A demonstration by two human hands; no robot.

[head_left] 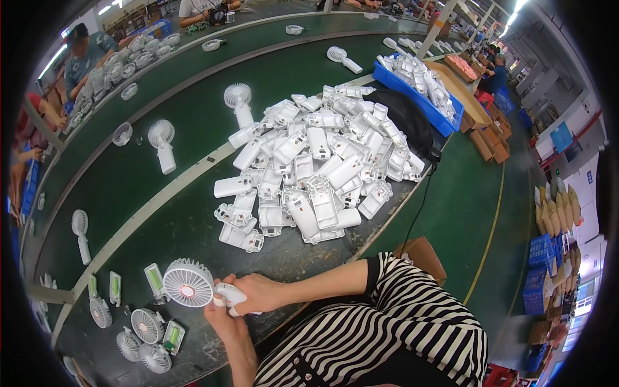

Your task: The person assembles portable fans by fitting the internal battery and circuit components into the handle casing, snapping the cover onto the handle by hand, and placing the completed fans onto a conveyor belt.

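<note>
A white handheld fan (188, 284) with a round grille and an orange-ringed centre is held at the front of the bench. My right hand (256, 291) wraps round its white handle, and my left hand (222, 319) grips it from below near the neck. The fingers hide most of the handle. Left of the hands lie several fan heads (147, 326) and opened handle halves with green batteries (155, 282). Beyond my hands rises a big heap of white plastic handle shells (319, 168).
A green conveyor (193, 116) curves past the bench, carrying spaced white fans (161, 143). A blue bin (422, 90) of white parts stands at the far right by a black bag (403, 119). Below the bench edge sits a cardboard box (422, 258). Other people work across the conveyor.
</note>
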